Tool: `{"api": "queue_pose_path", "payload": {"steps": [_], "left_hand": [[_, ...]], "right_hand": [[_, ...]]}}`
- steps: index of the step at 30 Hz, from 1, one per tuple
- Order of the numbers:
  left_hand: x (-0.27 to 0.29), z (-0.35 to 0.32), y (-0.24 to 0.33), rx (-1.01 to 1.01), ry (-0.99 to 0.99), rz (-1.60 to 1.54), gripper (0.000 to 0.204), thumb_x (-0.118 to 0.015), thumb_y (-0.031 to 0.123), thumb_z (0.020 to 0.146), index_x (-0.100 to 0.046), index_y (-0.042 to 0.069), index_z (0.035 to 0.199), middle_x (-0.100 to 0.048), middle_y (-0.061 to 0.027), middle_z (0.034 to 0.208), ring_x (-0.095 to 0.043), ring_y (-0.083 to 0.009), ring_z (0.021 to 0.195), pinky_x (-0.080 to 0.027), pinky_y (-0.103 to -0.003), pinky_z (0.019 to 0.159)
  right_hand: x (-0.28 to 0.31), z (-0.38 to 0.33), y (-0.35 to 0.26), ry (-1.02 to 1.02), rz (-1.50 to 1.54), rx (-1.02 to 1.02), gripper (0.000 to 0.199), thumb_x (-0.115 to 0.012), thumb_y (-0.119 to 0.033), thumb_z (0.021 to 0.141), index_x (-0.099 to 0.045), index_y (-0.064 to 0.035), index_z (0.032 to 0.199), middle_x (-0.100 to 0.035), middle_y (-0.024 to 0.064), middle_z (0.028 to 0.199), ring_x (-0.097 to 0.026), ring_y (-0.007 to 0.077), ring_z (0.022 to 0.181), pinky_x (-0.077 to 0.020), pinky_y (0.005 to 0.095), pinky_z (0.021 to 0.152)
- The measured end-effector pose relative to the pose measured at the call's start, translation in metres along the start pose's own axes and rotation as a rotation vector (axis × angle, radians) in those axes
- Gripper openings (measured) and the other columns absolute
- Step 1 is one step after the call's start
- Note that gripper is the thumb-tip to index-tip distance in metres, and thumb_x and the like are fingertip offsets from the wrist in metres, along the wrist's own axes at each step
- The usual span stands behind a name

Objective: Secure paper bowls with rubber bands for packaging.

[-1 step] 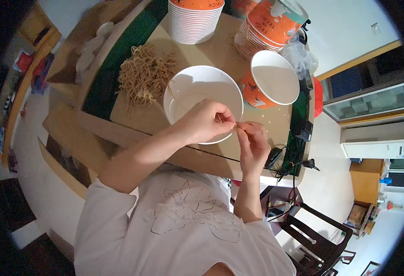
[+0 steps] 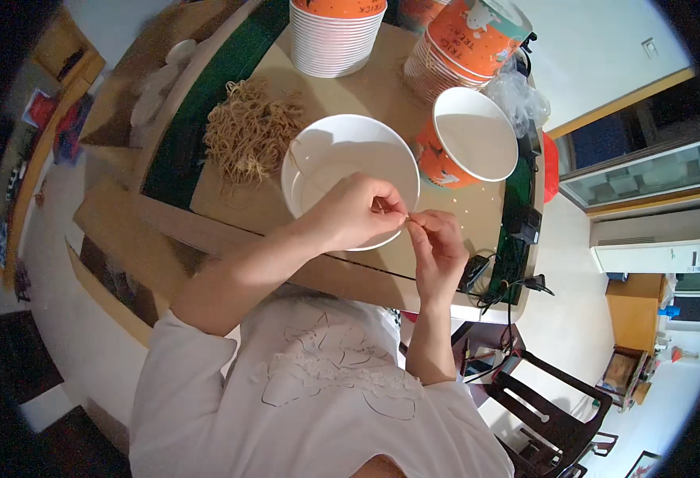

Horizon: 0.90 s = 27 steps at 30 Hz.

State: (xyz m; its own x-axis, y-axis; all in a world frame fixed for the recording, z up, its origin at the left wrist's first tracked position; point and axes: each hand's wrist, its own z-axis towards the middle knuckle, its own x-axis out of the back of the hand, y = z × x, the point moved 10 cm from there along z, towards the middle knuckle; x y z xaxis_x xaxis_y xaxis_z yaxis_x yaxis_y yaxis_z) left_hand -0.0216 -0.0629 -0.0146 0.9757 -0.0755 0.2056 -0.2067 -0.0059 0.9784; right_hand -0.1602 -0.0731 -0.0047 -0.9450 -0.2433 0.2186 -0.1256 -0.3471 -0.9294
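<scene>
My left hand (image 2: 356, 210) is closed in a pinch over the near right rim of a white paper bucket (image 2: 330, 135). Its fingertips meet those of my right hand (image 2: 442, 243), also pinched, just off that rim. Something small and pale sits between the fingertips, too fine to name. One thin tan strand (image 2: 296, 151) lies over the bucket's left rim. Left of the bucket is a tangled heap of tan twine pieces (image 2: 250, 131). Close by on the right, an orange paper bucket with a white inside (image 2: 477, 134) stands tilted.
Nested orange and white buckets (image 2: 335, 48) stand at the back, with a second, leaning stack (image 2: 477, 40) at the right. Behind the orange bucket lies a clear plastic bag (image 2: 519, 99). Black adapters and cables (image 2: 517, 279) line the table's right edge. A dark chair (image 2: 549, 406) stands lower right.
</scene>
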Motion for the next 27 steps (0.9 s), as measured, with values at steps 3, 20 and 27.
{"api": "queue_pose_path", "payload": {"steps": [3, 20, 27], "left_hand": [[-0.003, -0.004, 0.002, -0.006, 0.0, 0.026, 0.014, -0.066, 0.012, 0.083, -0.067, -0.001, 0.09, -0.067, -0.0046, 0.08, -0.06, -0.0082, 0.073, -0.047, -0.024, 0.067], [0.007, -0.018, 0.029, -0.222, 0.212, 0.258, 0.006, -0.062, 0.003, 0.083, -0.064, 0.001, 0.089, -0.064, -0.0111, 0.079, -0.064, -0.0158, 0.07, -0.049, -0.029, 0.061], [0.009, -0.019, 0.03, -0.211, 0.218, 0.166, 0.006, -0.056, 0.001, 0.087, -0.053, 0.001, 0.092, -0.06, -0.0085, 0.075, -0.062, -0.0143, 0.067, -0.047, -0.028, 0.058]], "right_hand": [[0.0, 0.001, 0.004, -0.002, 0.018, 0.006, 0.009, -0.066, 0.003, 0.081, -0.064, -0.0011, 0.088, -0.058, 0.0053, 0.093, -0.054, 0.009, 0.075, -0.0446, 0.0209, 0.065], [-0.003, 0.003, -0.01, 0.057, -0.131, 0.121, 0.015, -0.068, 0.003, 0.078, -0.062, -0.0028, 0.09, -0.058, 0.0052, 0.089, -0.05, 0.0071, 0.065, -0.0412, 0.0195, 0.056], [-0.012, 0.007, -0.019, 0.023, -0.073, 0.041, 0.031, -0.067, 0.005, 0.078, -0.059, -0.0014, 0.107, -0.063, 0.005, 0.092, -0.048, 0.0047, 0.057, -0.041, 0.0197, 0.051]]}}
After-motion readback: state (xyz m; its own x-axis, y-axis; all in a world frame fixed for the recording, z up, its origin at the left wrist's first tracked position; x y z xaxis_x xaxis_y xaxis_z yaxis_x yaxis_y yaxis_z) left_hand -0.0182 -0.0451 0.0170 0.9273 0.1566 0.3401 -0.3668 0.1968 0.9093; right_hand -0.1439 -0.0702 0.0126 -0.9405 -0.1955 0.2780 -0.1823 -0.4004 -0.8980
